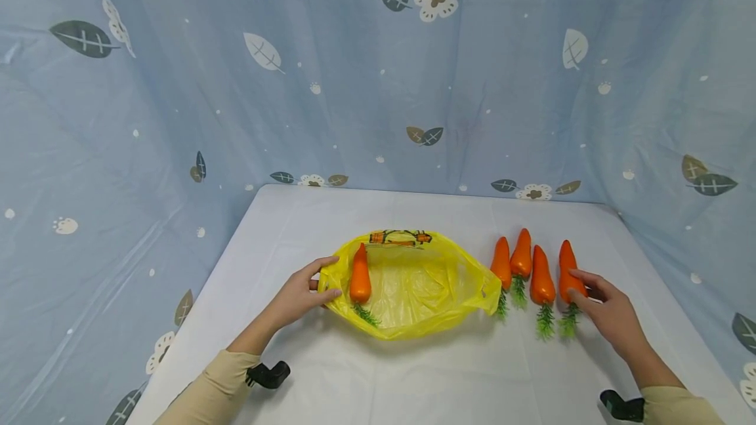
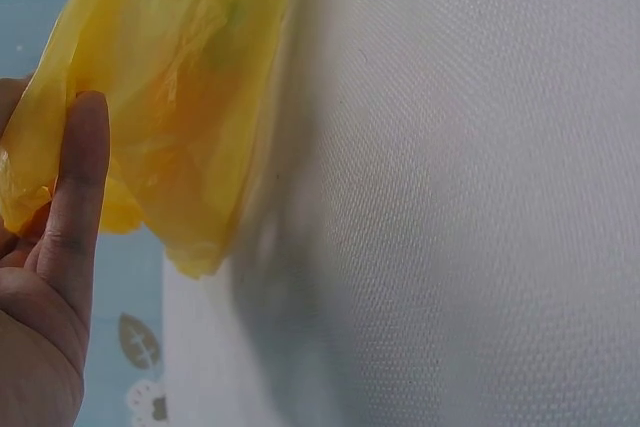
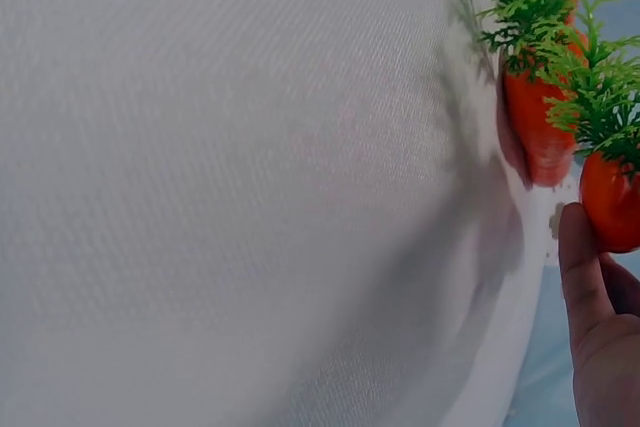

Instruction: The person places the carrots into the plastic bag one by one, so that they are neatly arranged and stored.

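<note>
A yellow plastic bag (image 1: 413, 287) lies with its mouth spread wide. One orange toy carrot (image 1: 359, 277) with a green leafy top rests inside at the bag's left end. My left hand (image 1: 302, 296) holds the bag's left edge between thumb and fingers; in the left wrist view the thin plastic (image 2: 190, 117) hangs beside that hand. On the right, my right hand (image 1: 608, 310) pinches the rightmost carrot (image 1: 568, 274) near its leafy end. The right wrist view has this carrot's thick end (image 3: 612, 209) against the fingers, its tip outside the picture.
Three other carrots lie side by side between the bag and my right hand: one against the bag's right corner (image 1: 501, 264), one slightly farther back (image 1: 522, 254), one nearer (image 1: 541, 277). A white-covered table (image 1: 437, 379) bears everything. Blue patterned cloth (image 1: 354, 84) hangs around it.
</note>
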### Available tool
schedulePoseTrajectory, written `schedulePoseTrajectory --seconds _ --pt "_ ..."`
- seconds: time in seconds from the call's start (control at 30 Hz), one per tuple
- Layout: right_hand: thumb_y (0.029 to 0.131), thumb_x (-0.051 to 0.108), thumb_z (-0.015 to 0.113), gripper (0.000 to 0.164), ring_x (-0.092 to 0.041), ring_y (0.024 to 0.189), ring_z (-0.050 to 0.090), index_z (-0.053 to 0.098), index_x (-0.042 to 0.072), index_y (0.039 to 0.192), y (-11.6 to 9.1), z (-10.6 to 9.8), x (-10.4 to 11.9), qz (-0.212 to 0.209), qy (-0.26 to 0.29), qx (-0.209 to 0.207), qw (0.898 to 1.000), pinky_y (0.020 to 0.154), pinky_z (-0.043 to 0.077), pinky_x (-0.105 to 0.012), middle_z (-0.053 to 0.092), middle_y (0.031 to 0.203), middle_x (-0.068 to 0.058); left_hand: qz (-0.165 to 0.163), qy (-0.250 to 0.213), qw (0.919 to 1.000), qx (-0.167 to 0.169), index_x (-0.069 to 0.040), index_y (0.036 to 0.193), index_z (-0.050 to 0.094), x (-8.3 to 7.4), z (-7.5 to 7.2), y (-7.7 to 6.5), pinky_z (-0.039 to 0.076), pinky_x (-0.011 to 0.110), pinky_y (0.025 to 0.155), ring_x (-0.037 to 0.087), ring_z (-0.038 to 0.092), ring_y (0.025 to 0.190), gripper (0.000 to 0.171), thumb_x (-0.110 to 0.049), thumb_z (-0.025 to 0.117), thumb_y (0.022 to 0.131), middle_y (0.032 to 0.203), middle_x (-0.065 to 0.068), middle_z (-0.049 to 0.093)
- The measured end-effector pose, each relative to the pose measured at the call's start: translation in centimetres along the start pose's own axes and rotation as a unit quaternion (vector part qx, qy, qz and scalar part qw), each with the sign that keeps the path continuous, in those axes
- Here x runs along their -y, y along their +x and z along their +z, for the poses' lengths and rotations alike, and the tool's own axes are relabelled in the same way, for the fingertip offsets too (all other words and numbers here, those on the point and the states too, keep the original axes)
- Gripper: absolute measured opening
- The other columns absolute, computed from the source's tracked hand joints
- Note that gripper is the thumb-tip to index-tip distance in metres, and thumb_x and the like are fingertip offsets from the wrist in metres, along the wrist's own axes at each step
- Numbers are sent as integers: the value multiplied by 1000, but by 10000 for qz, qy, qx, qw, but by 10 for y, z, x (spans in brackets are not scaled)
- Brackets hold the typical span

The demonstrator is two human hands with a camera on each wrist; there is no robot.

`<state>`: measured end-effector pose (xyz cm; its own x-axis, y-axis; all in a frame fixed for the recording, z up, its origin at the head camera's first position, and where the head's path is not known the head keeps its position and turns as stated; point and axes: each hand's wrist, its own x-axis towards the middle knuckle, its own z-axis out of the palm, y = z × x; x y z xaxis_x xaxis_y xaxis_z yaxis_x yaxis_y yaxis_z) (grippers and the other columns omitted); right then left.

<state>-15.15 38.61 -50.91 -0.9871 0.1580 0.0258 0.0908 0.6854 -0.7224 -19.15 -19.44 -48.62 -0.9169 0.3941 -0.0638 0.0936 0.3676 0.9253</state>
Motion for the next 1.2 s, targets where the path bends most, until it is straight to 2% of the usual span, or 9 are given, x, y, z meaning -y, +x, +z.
schedulePoseTrajectory --seconds 0.17,0.27,0.37,0.47,0.73,0.97,1.2 --pt "105 35 59 55 -37 113 50 51 -1 145 -2 2 6 -132 -80 -11 9999 68 42 -4 49 142 -29 -2 -37 10000 13 -9 156 39 0 0 -1 61 44 75 24 71 96 73 -20 76 94 139 24 53" --pt "104 36 59 55 -19 109 51 52 0 145 -3 3 8 -176 -92 -6 9998 70 42 -4 51 141 -29 0 -57 10000 16 -9 156 39 -1 0 -1 61 44 75 24 71 96 73 -20 76 94 139 24 54" --pt "104 37 60 55 3 102 45 53 1 145 -3 3 10 -215 -38 3 9998 70 43 -4 53 140 -28 -2 -76 10000 11 -9 156 39 -1 0 -1 61 45 75 24 71 96 73 -20 76 94 139 24 54" --pt "104 37 60 55 15 96 40 53 1 145 -4 3 10 -257 33 -12 9997 71 44 -4 53 139 -28 -9 -76 10000 5 -9 156 39 0 0 -1 61 45 75 24 71 95 73 -20 76 94 139 23 54" --pt "104 36 60 54 15 97 40 53 1 145 -5 6 14 -254 143 -41 9996 72 44 -4 53 140 -25 -33 -70 10000 -6 -10 156 40 0 1 -1 61 43 74 24 71 95 72 -19 76 94 140 23 53" --pt "103 35 62 53 16 96 44 55 2 144 -4 6 19 -437 183 -41 9989 73 45 -5 56 136 -21 -41 -86 10000 -16 -10 156 39 0 1 -2 61 45 74 24 71 94 72 -20 76 94 139 23 54" --pt "103 31 63 50 14 97 49 56 1 142 -5 5 26 -687 391 -76 9968 74 47 -7 60 123 5 -61 -5 10000 -10 -11 156 40 3 1 0 61 34 73 20 72 96 72 -21 76 94 140 22 55"
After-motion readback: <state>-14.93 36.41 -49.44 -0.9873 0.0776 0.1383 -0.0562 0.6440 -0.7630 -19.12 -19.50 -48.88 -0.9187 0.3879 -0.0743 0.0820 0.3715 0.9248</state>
